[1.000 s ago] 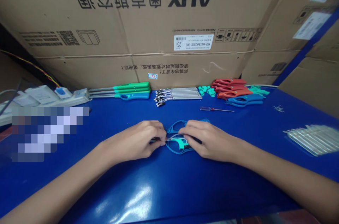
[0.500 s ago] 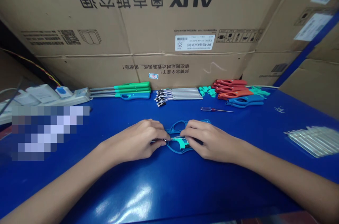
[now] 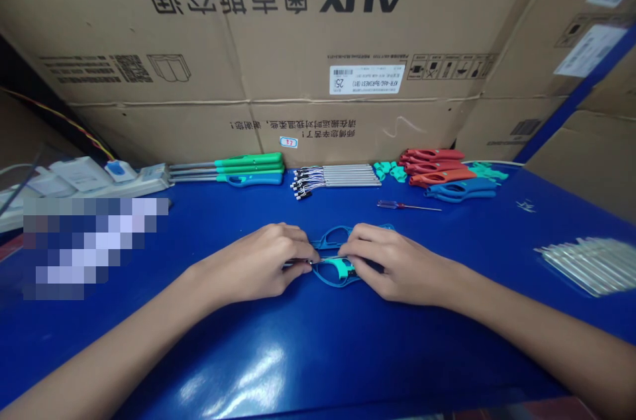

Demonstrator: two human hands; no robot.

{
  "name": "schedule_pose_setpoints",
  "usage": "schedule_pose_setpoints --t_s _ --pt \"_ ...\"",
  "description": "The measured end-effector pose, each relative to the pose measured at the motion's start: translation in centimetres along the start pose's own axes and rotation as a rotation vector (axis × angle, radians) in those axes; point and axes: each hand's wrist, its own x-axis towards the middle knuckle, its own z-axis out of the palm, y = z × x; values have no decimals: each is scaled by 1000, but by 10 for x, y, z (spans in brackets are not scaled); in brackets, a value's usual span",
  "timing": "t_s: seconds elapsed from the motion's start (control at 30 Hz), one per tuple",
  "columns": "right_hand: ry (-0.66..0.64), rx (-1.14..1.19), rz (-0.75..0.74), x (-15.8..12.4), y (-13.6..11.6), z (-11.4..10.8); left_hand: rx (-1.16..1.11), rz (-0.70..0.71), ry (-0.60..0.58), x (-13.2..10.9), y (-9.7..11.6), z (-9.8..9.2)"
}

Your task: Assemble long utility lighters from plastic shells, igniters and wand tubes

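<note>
A blue gas-lighter casing half (image 3: 325,282) lies in front of me, with a turquoise trigger (image 3: 342,269) set in it. My left hand (image 3: 271,262) pinches at the casing's left end, on what looks like the lighter's metal tube, mostly covered by the fingers. From the right, my right hand (image 3: 390,266) grips the casing's handle; its fingertips press at the upper edge, by a thin wire. Directly behind lies a second blue casing half (image 3: 332,238), partly hidden by my right hand.
Finished-looking lighters (image 3: 251,168), metal tubes with wires (image 3: 350,176), turquoise triggers (image 3: 390,171) and red and blue casings (image 3: 437,165) line the back. Nearer are a screwdriver (image 3: 407,206) and, at right, clear tubes (image 3: 591,264). A power strip (image 3: 149,181) stands left; cardboard (image 3: 278,82) walls the back.
Both hands keep nearly the same place and grip on the casing. The view has shifted very slightly.
</note>
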Motion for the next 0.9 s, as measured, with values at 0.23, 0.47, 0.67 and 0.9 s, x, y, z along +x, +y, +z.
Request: schedule_pose_setpoints --t_s 0.23,0.47,0.67,0.9 --pt "-72 -26 2 0 0 -2 -20 6 7 0 0 0" --pt "-95 -12 -5 -1 -1 -4 -63 -40 -11 -1 -1 2" --pt "-103 -22 23 0 0 -8 -66 -45 -23 -2 -2 3" --pt "-109 -55 28 -1 0 -5 -57 -50 -19 -1 0 2"
